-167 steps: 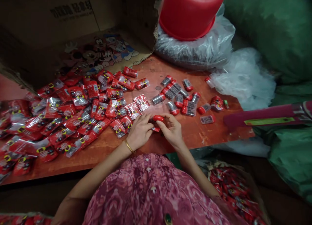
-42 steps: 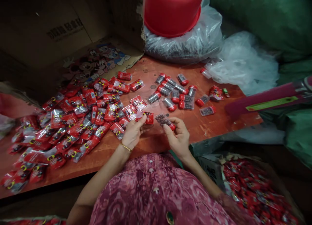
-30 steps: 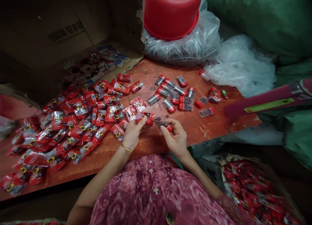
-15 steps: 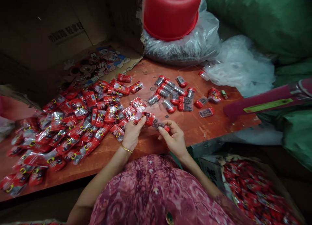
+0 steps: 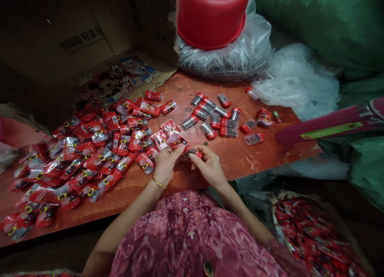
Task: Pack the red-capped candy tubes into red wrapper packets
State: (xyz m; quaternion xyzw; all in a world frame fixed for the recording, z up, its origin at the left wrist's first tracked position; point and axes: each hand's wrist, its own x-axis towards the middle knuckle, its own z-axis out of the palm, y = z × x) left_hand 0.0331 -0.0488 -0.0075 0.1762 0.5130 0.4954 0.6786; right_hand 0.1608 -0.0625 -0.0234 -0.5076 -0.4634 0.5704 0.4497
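Note:
My left hand (image 5: pixel 167 163) pinches a red printed packet (image 5: pixel 177 141) by its open end over the near edge of the red-brown table (image 5: pixel 264 153). My right hand (image 5: pixel 208 165) grips a small clear capsule with a red cap (image 5: pixel 197 152), and most of the capsule is inside the packet. The two hands almost touch. A heap of red packets (image 5: pixel 90 149) spreads to the left of my left hand. Several loose clear capsules (image 5: pixel 216 119) with dark pellets lie beyond my right hand.
A red bucket (image 5: pixel 213 15) stands upside down on a clear bag of dark pellets (image 5: pixel 225 59) at the back. A cartoon-printed cardboard box (image 5: pixel 120 75) sits back left. A pink bar-shaped tool (image 5: pixel 327 127) lies at the right. A box of red packets (image 5: pixel 312 229) is below right.
My right hand has brought the capsule leftward and slid it into the packet held by my left hand. The hands have drawn together.

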